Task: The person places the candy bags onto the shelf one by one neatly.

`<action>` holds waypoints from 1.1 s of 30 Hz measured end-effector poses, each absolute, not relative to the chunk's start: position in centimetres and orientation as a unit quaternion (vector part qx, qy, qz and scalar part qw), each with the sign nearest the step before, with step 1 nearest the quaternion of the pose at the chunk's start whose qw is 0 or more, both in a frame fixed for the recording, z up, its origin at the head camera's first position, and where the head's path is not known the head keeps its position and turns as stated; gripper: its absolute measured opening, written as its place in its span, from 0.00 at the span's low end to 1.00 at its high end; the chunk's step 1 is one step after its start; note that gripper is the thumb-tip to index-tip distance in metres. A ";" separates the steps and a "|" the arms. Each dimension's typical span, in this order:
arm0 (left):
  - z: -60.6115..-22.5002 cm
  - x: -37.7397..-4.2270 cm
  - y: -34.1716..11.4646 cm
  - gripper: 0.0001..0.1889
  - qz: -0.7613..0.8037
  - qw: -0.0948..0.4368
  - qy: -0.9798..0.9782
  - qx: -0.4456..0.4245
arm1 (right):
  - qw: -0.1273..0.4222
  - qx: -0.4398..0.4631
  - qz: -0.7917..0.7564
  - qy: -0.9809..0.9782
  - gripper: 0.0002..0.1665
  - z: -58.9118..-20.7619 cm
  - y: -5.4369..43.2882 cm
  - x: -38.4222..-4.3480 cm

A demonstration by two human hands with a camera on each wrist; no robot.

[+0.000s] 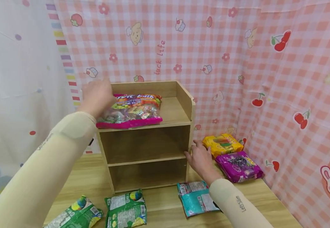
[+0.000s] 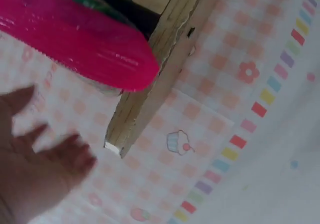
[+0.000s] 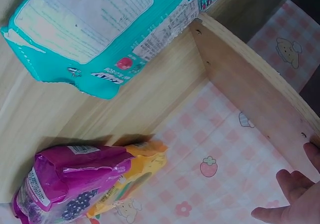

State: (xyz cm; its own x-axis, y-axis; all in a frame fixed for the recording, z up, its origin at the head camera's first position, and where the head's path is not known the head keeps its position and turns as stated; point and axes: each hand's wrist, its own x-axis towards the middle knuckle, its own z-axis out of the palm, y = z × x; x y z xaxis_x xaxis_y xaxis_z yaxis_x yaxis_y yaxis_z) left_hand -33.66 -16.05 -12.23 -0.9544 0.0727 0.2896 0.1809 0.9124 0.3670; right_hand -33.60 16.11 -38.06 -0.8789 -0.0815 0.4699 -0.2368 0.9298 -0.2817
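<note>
A large pink candy bag (image 1: 133,110) with a clear window lies on the top tier of a small wooden shelf (image 1: 145,161). My left hand (image 1: 98,96) is raised over the bag's left end, partly overlapping it in the head view. In the left wrist view that hand (image 2: 47,169) has loosely bent, spread fingers with nothing between them, apart from the bag's pink edge (image 2: 85,48). My right hand (image 1: 202,160) is at the shelf's right side, fingers extended, thumb and fingertips right at the side panel (image 3: 255,78).
Two green snack bags (image 1: 126,209) (image 1: 78,213) lie on the table in front at left. A teal bag (image 1: 196,198) lies before the shelf's right corner. Right of the shelf are a yellow bag (image 1: 223,144) and a purple bag (image 1: 239,166). A checked cloth (image 1: 159,38) hangs behind.
</note>
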 end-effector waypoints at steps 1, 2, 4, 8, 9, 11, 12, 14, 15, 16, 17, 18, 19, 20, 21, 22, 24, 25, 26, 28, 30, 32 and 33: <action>-12.9 -33.7 -15.8 0.31 -0.142 0.139 -0.976 -0.087 | 0.232 0.083 0.169 -0.954 0.23 -38.1 16.1 -33.6; -13.5 -33.8 -15.4 0.32 -0.100 0.143 -0.978 -0.114 | 0.231 0.082 0.171 -0.954 0.22 -38.1 16.0 -33.7; -14.3 -33.7 -14.6 0.34 -0.069 0.120 -0.977 -0.163 | 0.227 0.080 0.174 -0.955 0.23 -38.1 16.0 -33.7; -16.5 -33.0 -13.2 0.42 -0.044 0.024 -0.980 -0.192 | 0.217 0.077 0.177 -0.957 0.23 -38.1 16.1 -33.7; -17.1 -32.8 -13.0 0.44 -0.043 0.009 -0.982 -0.181 | 0.216 0.077 0.177 -0.957 0.23 -38.1 16.1 -33.7; -18.0 -32.5 -12.8 0.46 -0.045 -0.006 -0.986 -0.162 | 0.216 0.077 0.177 -0.957 0.23 -38.1 16.1 -33.7; -18.4 -32.4 -12.7 0.47 -0.048 -0.006 -0.987 -0.153 | 0.216 0.078 0.177 -0.957 0.22 -38.1 16.1 -33.8; -18.9 -32.3 -12.6 0.48 -0.058 0.000 -0.988 -0.140 | 0.217 0.078 0.178 -0.957 0.22 -38.1 16.0 -33.8; -19.0 -32.4 -12.6 0.48 -0.062 0.004 -0.989 -0.135 | 0.217 0.078 0.179 -0.957 0.22 -38.1 16.0 -33.8; -19.1 -32.5 -12.6 0.49 -0.063 0.006 -0.989 -0.133 | 0.217 0.079 0.179 -0.956 0.22 -38.1 15.9 -33.7; -19.1 -32.6 -12.6 0.49 -0.065 0.007 -0.989 -0.131 | 0.217 0.079 0.179 -0.956 0.22 -38.1 15.9 -33.7; -19.1 -32.8 -12.6 0.50 -0.066 0.007 -0.989 -0.129 | 0.218 0.079 0.178 -0.956 0.22 -38.1 15.9 -33.7; -19.1 -33.1 -12.5 0.50 -0.068 0.008 -0.989 -0.128 | 0.219 0.080 0.177 -0.956 0.22 -38.1 15.9 -33.7; -19.1 -33.3 -12.5 0.50 -0.071 0.009 -0.989 -0.127 | 0.220 0.080 0.177 -0.956 0.22 -38.1 15.9 -33.7; -19.1 -33.6 -12.4 0.50 -0.074 0.008 -0.989 -0.127 | 0.221 0.081 0.177 -0.956 0.22 -38.1 15.9 -33.7; -19.1 -33.8 -12.4 0.50 -0.076 0.008 -0.989 -0.125 | 0.221 0.081 0.176 -0.956 0.22 -38.0 15.9 -33.7; -19.1 -34.4 -12.5 0.50 -0.083 0.010 -0.989 -0.121 | 0.220 0.081 0.176 -0.956 0.23 -38.0 15.9 -33.6; -19.1 -34.6 -12.5 0.50 -0.086 0.012 -0.989 -0.118 | 0.219 0.081 0.177 -0.956 0.23 -38.0 15.9 -33.6; -19.2 -34.9 -12.5 0.50 -0.089 0.013 -0.989 -0.117 | 0.218 0.080 0.177 -0.956 0.23 -38.0 15.9 -33.6; -19.4 -35.4 -12.5 0.49 -0.094 0.017 -0.989 -0.111 | 0.217 0.080 0.176 -0.957 0.23 -38.0 15.9 -33.6; -19.6 -35.9 -12.5 0.49 -0.099 0.021 -0.989 -0.108 | 0.218 0.080 0.175 -0.957 0.23 -38.0 15.8 -33.6; -19.8 -36.2 -12.3 0.49 -0.103 0.026 -0.989 -0.106 | 0.219 0.080 0.175 -0.957 0.23 -38.0 15.8 -33.6; -19.9 -36.4 -12.2 0.49 -0.105 0.028 -0.989 -0.105 | 0.220 0.079 0.175 -0.957 0.22 -38.0 15.9 -33.6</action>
State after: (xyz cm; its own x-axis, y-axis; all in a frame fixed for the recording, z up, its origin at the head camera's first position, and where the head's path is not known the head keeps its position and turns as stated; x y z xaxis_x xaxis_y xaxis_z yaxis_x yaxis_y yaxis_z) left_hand -36.39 -12.25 -19.86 -0.9765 0.2012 0.0770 0.2128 0.9561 0.2012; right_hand -33.61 15.88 -37.98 -0.8911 -0.0740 0.4478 -0.2275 0.9266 -0.2996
